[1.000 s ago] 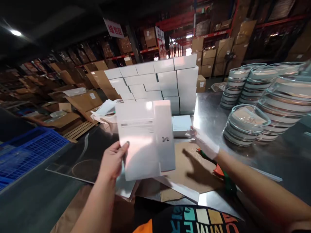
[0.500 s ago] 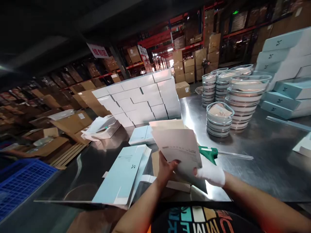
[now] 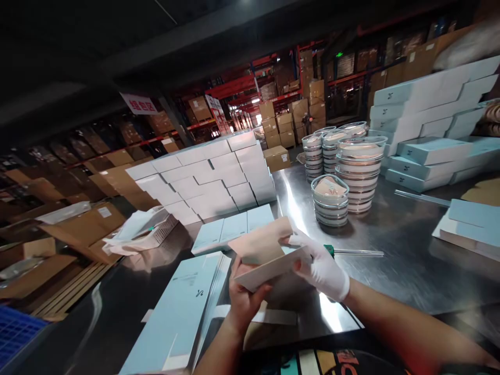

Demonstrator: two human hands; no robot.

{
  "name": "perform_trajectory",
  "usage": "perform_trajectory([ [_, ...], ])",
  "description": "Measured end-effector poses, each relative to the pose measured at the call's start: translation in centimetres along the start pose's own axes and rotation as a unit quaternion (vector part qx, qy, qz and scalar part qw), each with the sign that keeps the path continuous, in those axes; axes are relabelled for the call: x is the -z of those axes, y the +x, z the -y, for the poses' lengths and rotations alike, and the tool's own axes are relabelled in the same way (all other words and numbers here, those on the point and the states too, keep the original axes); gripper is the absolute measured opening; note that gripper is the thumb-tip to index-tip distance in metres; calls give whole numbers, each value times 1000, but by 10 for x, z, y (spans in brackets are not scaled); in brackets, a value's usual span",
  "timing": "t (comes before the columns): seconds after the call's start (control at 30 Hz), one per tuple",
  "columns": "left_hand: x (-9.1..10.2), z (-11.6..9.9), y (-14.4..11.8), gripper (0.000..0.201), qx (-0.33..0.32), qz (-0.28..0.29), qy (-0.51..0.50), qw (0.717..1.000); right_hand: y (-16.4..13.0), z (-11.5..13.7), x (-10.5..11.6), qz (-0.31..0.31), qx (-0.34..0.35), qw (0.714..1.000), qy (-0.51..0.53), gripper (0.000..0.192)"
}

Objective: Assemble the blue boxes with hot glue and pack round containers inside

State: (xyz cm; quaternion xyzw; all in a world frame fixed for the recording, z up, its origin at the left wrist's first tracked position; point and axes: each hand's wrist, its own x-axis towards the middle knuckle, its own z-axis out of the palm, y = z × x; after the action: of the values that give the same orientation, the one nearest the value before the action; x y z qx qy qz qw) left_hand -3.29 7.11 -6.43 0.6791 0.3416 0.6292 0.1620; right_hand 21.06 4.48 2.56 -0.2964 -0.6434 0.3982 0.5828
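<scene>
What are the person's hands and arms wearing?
The right hand wears a snug white glove that ends at the wrist. The left hand wears nothing at all. Both forearms are uncovered, with no sleeves, watch or bracelets showing. At the bottom edge a dark shirt with colourful block letters peeks in.

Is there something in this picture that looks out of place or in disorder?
Only small things. The stack of flat blue cartons sticks out over the steel table's near edge. The right hand wears a white glove, the left hand is bare; both hold a half-folded carton.
</scene>
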Motion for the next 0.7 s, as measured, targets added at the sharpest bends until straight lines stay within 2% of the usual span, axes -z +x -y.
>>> perform_trajectory([
  [0.07, -7, -9, -6, 78, -32, -62, -3, 998, 5, 1, -7, -40, -34, 999, 2, 43],
  [0.1, -10, -13, -9, 91, -34, -72, -15, 997, 7, 1, -10, -74, -49, 996, -7, 39],
  [0.17, -15, -18, -12, 101, -11, -47, -48, 998, 10, 2, -14, -142, -51, 988, -33, 43],
  [0.23, -18, -20, -11, 98, 27, -15, -86, 996, 10, 4, -15, -172, -25, 984, -28, 62],
  [0.3, -18, -21, -9, 105, 59, -23, -124, 990, 6, 6, -14, -156, -8, 988, -1, 75],
  [0.37, -16, -21, -8, 112, 79, -21, -137, 987, 2, 8, -11, -146, -6, 989, 8, 75],
  [0.43, -14, -21, -9, 102, 99, 12, -117, 988, -3, 8, -8, -166, -2, 986, -6, 61],
  [0.5, -11, -23, -9, 87, 114, 45, -87, 989, -6, 9, -4, -156, -9, 987, -25, 46],
  [0.57, -9, -27, -8, 80, 104, 61, -70, 990, -6, 9, -2, -104, -33, 994, -31, 44],
  [0.63, -10, -30, -7, 80, 64, 52, -56, 995, -6, 9, -3, -61, -72, 995, -36, 42],
  [0.7, -12, -33, -7, 87, 8, 10, -48, 999, -6, 7, -6, -88, -80, 990, -70, 35],
])
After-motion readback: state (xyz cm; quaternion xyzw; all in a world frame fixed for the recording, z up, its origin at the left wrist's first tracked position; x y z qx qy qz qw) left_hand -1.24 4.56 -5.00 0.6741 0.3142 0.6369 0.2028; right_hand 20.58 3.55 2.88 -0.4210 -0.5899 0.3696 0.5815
